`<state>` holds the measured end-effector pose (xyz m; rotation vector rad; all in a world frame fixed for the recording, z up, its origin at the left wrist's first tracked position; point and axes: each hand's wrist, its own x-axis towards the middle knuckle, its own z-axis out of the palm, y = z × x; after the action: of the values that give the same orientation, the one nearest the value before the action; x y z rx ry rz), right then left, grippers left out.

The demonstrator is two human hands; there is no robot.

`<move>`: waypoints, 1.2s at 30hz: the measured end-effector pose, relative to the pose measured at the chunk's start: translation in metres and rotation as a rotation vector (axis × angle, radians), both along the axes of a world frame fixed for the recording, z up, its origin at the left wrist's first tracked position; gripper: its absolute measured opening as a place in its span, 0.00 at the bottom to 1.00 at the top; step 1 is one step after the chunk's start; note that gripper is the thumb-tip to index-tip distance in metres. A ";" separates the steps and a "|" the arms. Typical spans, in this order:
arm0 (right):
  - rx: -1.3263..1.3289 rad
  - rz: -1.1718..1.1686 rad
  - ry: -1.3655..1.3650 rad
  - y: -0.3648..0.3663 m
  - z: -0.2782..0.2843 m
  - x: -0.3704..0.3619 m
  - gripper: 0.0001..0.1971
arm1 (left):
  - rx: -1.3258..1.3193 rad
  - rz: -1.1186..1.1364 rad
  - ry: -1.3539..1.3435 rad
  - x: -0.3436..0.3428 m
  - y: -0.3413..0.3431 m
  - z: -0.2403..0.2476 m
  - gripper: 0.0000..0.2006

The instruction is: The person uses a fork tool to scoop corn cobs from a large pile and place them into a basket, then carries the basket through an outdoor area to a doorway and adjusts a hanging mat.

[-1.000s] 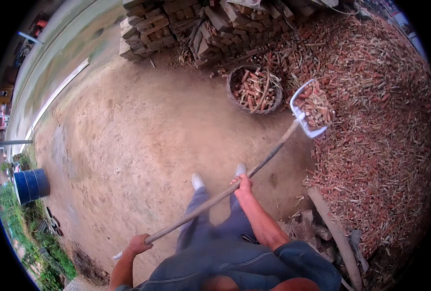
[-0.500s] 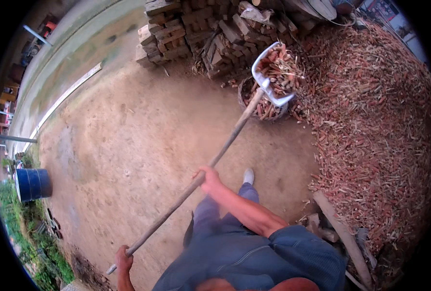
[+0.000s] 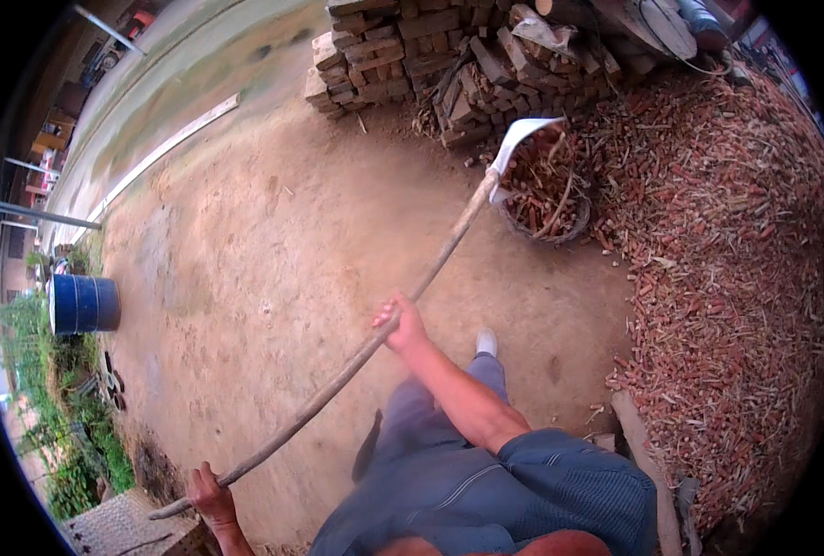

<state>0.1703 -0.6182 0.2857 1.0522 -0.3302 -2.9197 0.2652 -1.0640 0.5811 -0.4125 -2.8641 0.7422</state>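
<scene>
A long wooden-handled shovel slants across my front, held in both hands. Near the handle's butt, at the lower left, my left hand is closed round the wood. Farther up the shaft, my right hand grips it with its fingers wrapped round. The pale metal blade is turned on its edge over the left side of a round woven basket. Inside the basket are reddish-brown pieces that look like corncobs. The blade's inner face is mostly hidden.
A large heap of corncobs fills the right side beside the basket. Stacked bricks stand at the far side. A blue drum is at the left. A long plank-like piece edges the heap near me, on bare dirt ground.
The shovel blade, loaded with corncobs before, has rolled onto its edge, and no load shows on it now. My left hand has moved left and slightly down. The view has shifted too.
</scene>
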 end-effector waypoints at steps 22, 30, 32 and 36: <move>-0.134 0.062 0.344 0.080 0.081 0.037 0.12 | 0.105 -0.039 0.179 0.059 0.059 0.024 0.14; 0.197 -0.038 0.030 0.146 0.036 0.087 0.09 | 0.483 0.044 -0.387 0.032 0.088 -0.103 0.14; 0.230 -0.072 -0.099 0.161 0.019 0.109 0.08 | 0.566 0.031 -0.501 0.034 0.099 -0.124 0.16; 0.302 -0.118 -0.311 0.184 -0.035 0.167 0.06 | 0.508 0.048 -0.771 0.044 0.124 -0.141 0.15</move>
<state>0.3370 -0.4341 0.2508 1.5847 0.0527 -2.9677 0.3088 -0.9403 0.4402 -0.6615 -3.5967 -0.2348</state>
